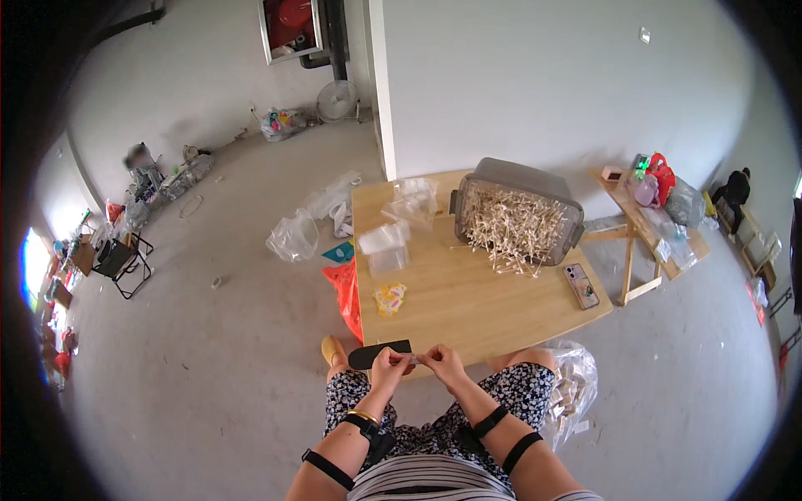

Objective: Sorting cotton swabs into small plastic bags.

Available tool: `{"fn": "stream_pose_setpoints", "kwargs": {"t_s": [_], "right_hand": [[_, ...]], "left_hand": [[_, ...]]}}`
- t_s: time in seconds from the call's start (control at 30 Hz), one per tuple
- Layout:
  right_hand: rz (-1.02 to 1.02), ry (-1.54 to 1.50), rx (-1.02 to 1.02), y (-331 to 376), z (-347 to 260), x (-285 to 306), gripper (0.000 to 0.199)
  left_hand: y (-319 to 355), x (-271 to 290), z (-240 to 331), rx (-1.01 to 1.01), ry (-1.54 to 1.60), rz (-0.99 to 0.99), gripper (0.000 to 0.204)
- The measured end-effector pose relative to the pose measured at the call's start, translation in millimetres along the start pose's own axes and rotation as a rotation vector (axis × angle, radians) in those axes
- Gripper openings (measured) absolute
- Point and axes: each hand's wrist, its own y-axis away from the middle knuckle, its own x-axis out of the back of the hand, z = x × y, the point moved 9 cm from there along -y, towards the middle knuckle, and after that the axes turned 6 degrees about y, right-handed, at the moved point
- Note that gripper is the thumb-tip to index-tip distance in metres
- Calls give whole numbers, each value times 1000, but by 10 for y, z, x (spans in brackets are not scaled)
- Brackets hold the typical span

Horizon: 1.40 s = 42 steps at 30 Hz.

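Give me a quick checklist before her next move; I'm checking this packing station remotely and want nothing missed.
1. Both hands on the piece: ok. The left hand and right hand pinch a small clear item between them at the table edge.
2. What the item is: cannot tell, too small.
3. Stock at hand: ok. The grey bin is tipped and full of small wooden sticks, some spilled on the wooden table.
4. Clear bags within reach: ok, a stack of clear bags lies ahead.
5. Phone safe: not ok. The phone lies near the table's right edge.
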Motion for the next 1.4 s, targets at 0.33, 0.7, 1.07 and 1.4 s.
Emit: {"fn": "stream_pose_setpoints", "kwargs": {"t_s": [0.33, 0.7, 1.07, 1.4], "right_hand": [[-124, -35, -63, -206, 175, 20, 32], [104, 158, 342, -98, -250, 214, 29], [160, 36, 280, 514, -1570, 746, 16], [348, 588, 879, 1359, -2457, 766, 10]], "left_hand": [[-258, -21, -137, 163, -144, -102, 25], [-157, -76, -71, 195, -96, -73, 33], [827, -512, 865, 101, -102, -421, 30], [1031, -524, 1180, -20, -107, -339, 29]]}}
